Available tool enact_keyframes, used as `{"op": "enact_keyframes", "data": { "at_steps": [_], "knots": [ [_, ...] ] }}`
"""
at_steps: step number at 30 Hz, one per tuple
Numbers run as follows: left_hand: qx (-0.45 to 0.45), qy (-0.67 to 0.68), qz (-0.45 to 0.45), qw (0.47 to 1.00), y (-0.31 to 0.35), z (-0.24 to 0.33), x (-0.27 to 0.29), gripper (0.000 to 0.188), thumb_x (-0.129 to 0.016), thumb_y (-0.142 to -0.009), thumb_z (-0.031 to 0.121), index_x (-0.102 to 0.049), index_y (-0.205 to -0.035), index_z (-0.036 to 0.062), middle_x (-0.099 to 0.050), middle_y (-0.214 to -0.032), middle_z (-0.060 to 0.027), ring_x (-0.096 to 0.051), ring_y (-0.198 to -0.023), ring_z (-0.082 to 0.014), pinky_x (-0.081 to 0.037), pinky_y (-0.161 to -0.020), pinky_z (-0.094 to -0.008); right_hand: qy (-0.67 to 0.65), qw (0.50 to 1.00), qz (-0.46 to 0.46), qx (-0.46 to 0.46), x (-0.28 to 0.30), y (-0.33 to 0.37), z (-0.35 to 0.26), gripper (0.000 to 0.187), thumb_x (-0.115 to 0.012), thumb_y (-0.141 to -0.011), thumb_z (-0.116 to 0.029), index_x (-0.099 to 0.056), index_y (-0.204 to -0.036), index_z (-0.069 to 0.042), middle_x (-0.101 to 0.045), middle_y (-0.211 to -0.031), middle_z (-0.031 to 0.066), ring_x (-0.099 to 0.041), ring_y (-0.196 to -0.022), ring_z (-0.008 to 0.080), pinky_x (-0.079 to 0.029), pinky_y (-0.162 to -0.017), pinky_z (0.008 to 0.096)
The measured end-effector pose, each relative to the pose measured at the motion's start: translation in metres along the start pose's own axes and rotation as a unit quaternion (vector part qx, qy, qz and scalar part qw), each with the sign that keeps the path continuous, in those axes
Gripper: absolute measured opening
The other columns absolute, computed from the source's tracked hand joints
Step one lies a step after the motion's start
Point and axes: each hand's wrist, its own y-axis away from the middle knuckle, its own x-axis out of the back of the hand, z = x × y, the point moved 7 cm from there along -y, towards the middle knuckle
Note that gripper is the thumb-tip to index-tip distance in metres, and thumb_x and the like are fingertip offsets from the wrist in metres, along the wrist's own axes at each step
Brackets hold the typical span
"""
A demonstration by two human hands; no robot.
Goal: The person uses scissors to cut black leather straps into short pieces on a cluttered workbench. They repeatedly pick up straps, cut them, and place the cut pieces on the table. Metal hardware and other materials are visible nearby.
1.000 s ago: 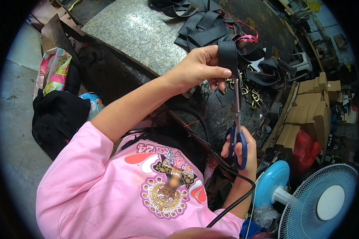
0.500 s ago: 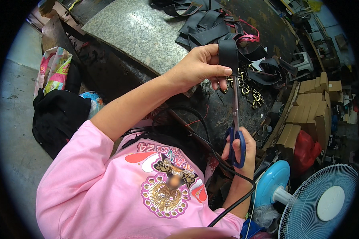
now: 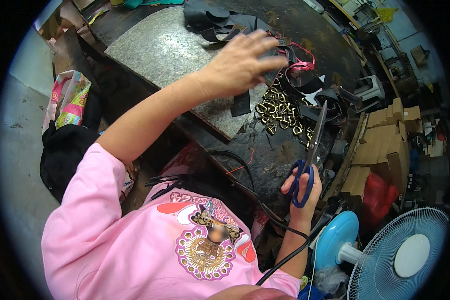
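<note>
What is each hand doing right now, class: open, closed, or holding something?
Left hand: open, blurred, nothing visible in its grasp.
Right hand: closed, holding the scissors.

Bright glare whitens the flat, speckled grey stone slab (image 3: 170, 57); deep shadow under its near edge. Bare left hand (image 3: 240, 64) looks blurred to me. View bends toward the rim, corners black.

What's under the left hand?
Visible past the left hand: part of the speckled grey slab and the end of a black strip. Anything directly beneath, including any more strip, is covered.
</note>
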Motion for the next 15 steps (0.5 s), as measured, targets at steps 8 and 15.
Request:
{"op": "enact_keyframes", "data": {
  "at_steps": [8, 15],
  "knots": [
    [0.002, -0.076, -0.174, 0.982, -0.008, -0.021, -0.033, 0.026, -0.058, -0.085, 0.035, -0.065, -0.104, 0.0196, -0.047, -0.132, -0.0069, -0.032, -0.132, -0.0281, -0.022, -0.105, -0.0548, -0.013, 0.997, 0.024, 0.073, 0.002, -0.017, 0.003, 0.036, -0.063, -0.086, -0.036, -0.049, -0.094, -0.004, -0.058, -0.063, 0.0050, -0.054, -0.053, 0.0089, -0.042, -0.051, 0.0188],
    [-0.100, 0.017, -0.164, 0.981, -0.052, 0.033, -0.073, 0.023, -0.069, -0.073, 0.027, -0.067, -0.091, 0.0136, -0.057, -0.110, -0.0028, -0.046, -0.114, -0.0257, -0.037, -0.093, -0.0413, -0.003, 0.995, 0.051, 0.089, 0.007, -0.016, 0.001, 0.045, -0.060, -0.085, -0.045, -0.049, -0.094, -0.003, -0.058, -0.063, 0.0060, -0.055, -0.053, 0.0109, -0.042, -0.050, 0.0195]
  ]
}}
